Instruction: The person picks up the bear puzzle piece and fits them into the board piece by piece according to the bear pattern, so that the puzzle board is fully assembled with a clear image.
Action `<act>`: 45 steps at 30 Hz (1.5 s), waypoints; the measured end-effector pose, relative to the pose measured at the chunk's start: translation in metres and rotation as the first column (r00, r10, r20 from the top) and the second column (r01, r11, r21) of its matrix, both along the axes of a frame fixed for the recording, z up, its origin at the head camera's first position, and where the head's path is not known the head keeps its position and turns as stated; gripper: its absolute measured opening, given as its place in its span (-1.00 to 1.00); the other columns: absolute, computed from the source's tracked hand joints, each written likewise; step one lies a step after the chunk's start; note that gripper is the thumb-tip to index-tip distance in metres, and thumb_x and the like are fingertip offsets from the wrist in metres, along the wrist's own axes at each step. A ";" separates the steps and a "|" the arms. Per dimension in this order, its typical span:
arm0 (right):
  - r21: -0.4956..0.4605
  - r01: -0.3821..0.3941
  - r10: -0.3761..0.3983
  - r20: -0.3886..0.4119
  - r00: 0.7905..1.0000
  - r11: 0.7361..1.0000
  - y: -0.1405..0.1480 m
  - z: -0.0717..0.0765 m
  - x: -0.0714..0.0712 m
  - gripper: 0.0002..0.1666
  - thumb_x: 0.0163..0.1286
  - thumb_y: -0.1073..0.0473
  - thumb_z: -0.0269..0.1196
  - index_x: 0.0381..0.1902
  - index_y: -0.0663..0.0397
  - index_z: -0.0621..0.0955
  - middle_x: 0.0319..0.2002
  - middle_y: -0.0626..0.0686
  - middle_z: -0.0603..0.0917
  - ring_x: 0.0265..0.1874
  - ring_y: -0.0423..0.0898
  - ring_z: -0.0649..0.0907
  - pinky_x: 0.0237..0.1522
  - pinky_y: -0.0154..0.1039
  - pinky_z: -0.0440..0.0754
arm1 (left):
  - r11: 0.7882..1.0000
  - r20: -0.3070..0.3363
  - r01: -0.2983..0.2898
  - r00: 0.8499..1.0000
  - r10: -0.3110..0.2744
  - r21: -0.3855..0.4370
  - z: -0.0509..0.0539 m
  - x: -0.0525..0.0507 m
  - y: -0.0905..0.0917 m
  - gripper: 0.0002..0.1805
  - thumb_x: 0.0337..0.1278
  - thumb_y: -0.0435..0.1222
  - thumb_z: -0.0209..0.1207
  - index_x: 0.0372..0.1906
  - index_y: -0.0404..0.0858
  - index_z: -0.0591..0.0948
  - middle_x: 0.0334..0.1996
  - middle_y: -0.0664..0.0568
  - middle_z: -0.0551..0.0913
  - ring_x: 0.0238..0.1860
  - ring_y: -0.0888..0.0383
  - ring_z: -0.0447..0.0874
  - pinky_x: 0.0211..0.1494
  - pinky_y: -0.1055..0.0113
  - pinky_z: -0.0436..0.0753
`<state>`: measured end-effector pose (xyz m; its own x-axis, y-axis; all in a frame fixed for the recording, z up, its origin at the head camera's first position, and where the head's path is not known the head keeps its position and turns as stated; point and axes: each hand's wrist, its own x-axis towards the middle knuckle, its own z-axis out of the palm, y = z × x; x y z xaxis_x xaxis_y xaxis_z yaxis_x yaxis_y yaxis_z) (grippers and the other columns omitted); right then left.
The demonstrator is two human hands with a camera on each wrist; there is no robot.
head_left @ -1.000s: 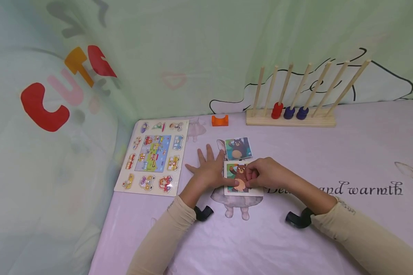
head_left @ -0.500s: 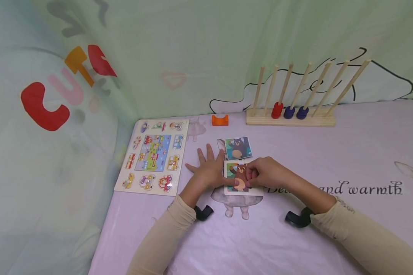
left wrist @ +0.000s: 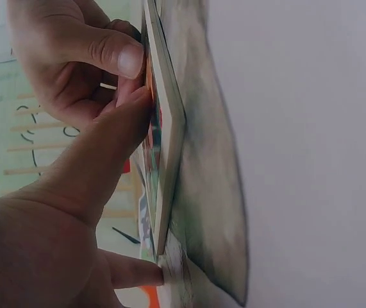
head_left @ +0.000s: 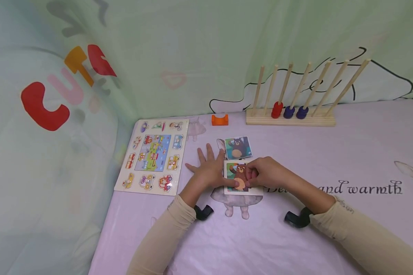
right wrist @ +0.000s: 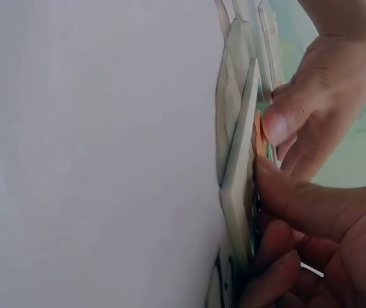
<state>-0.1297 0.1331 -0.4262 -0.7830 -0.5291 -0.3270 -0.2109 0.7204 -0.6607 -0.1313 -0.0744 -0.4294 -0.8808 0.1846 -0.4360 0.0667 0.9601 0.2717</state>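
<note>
A square bear puzzle board [head_left: 242, 193] with a pale frame lies flat in the middle of the table. My left hand [head_left: 208, 172] is spread on the cloth beside it, its straight thumb pressing on the bear picture [head_left: 240, 172]. At the board's right half, my right hand [head_left: 266, 172] has curled fingers and pinches a puzzle piece, mostly hidden by the fingers. In the right wrist view, an orange piece [right wrist: 257, 138] shows slightly raised by the two thumbs. Just behind the board lies a bear picture card [head_left: 238, 148].
A vehicle peg puzzle [head_left: 151, 156] lies on the left. An orange arch block [head_left: 220, 120] sits farther back. At the back right stands a wooden rod rack [head_left: 290, 121] with red rings [head_left: 277, 110] and blue rings [head_left: 289, 112]. Fabric walls [head_left: 179, 57] border the table.
</note>
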 end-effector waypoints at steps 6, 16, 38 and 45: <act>0.010 -0.002 0.002 0.025 1.000 1.000 -0.001 0.004 0.000 -0.79 0.19 0.20 0.52 -0.43 -0.03 0.63 -0.56 -0.04 0.52 -0.45 -0.11 0.49 -0.40 -0.25 0.42 | 1.000 0.001 0.007 1.000 -0.007 -0.006 -0.001 0.000 0.000 0.41 -0.28 0.36 0.49 0.67 0.02 -0.03 0.65 -0.25 -0.36 0.61 -0.42 -0.51 0.22 -0.74 -0.15; 0.007 -0.018 0.017 0.039 0.999 1.000 0.001 0.002 -0.002 -0.80 0.19 0.20 0.52 -0.41 -0.01 0.64 -0.55 -0.04 0.53 -0.46 -0.11 0.50 -0.40 -0.25 0.44 | 1.000 0.018 0.013 1.000 -0.013 -0.012 0.000 0.000 0.000 0.45 -0.32 0.37 0.49 0.67 0.03 -0.06 0.65 -0.24 -0.39 0.61 -0.41 -0.53 0.22 -0.74 -0.16; -0.072 -0.105 0.105 0.001 0.994 0.992 0.023 0.001 -0.002 -0.83 0.25 0.11 0.49 -0.27 -0.07 0.69 -0.45 -0.13 0.60 -0.39 -0.16 0.55 -0.34 -0.30 0.53 | 1.000 0.078 0.003 0.997 -0.001 -0.024 0.001 -0.003 0.000 0.37 -0.17 0.32 0.45 0.67 0.10 -0.14 0.65 -0.17 -0.49 0.61 -0.34 -0.64 0.28 -0.70 -0.23; -0.055 -0.091 0.091 -0.004 0.996 0.994 0.052 0.019 0.005 -0.83 0.26 0.07 0.48 -0.23 -0.12 0.71 -0.47 -0.15 0.59 -0.39 -0.16 0.55 -0.34 -0.32 0.55 | 1.000 0.058 -0.001 0.998 0.001 -0.001 0.001 -0.001 -0.001 0.38 -0.21 0.31 0.47 0.67 0.08 -0.10 0.65 -0.19 -0.46 0.61 -0.36 -0.60 0.27 -0.71 -0.21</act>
